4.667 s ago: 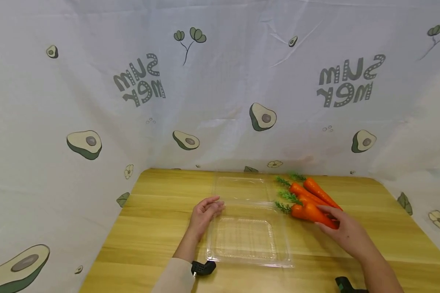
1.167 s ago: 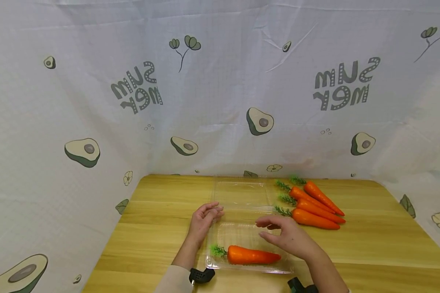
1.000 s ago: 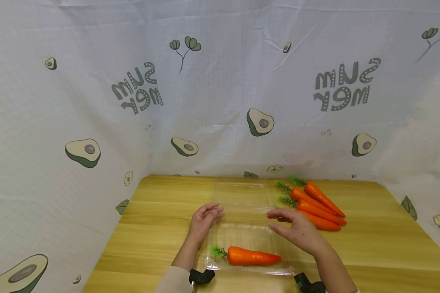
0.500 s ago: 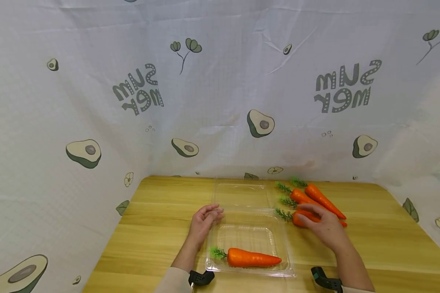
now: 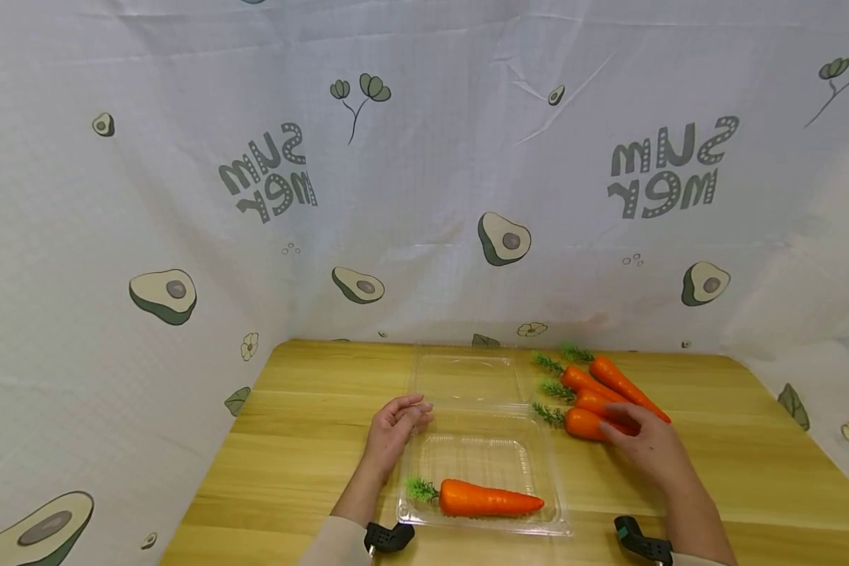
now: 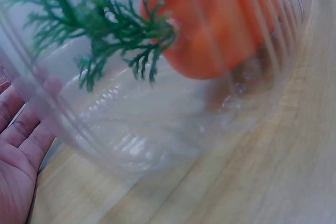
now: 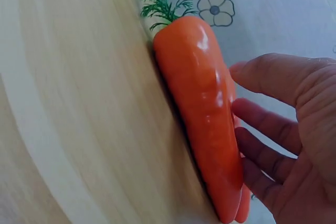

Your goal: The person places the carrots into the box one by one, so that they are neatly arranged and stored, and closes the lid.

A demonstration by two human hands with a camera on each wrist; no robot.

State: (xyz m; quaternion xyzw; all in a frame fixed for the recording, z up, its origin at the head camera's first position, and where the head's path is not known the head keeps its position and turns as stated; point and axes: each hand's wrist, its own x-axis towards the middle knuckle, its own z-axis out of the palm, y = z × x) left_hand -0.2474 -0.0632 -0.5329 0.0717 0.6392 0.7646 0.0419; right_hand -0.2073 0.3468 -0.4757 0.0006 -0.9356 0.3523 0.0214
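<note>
A clear plastic clamshell box (image 5: pixel 481 529) lies open with its lid (image 5: pixel 467 373) at the back. Inside, along the front, is an orange carrot (image 5: pixel 491 498) with green leaves, its top toward the left. My left hand (image 5: pixel 391 432) touches the box's left side near the hinge, fingers loosely extended; in the left wrist view fingertips show through the plastic. Over the carrots on the right, my right hand (image 5: pixel 647 444) has thumb and fingers at the nearest carrot (image 7: pixel 194 103). That carrot lies on the table, its tip partly hidden by the hand in the head view.
More carrots (image 5: pixel 626 389) lie close together behind the nearest one, leaves toward the left. They sit on a wooden table (image 5: pixel 311 377) right of the box. A white curtain (image 5: pixel 424 157) printed with avocados hangs behind and on both sides.
A carrot was laid in the box since the earliest frame. My right hand then moved from above the box rightward to the remaining carrots. My left hand has stayed at the box's side.
</note>
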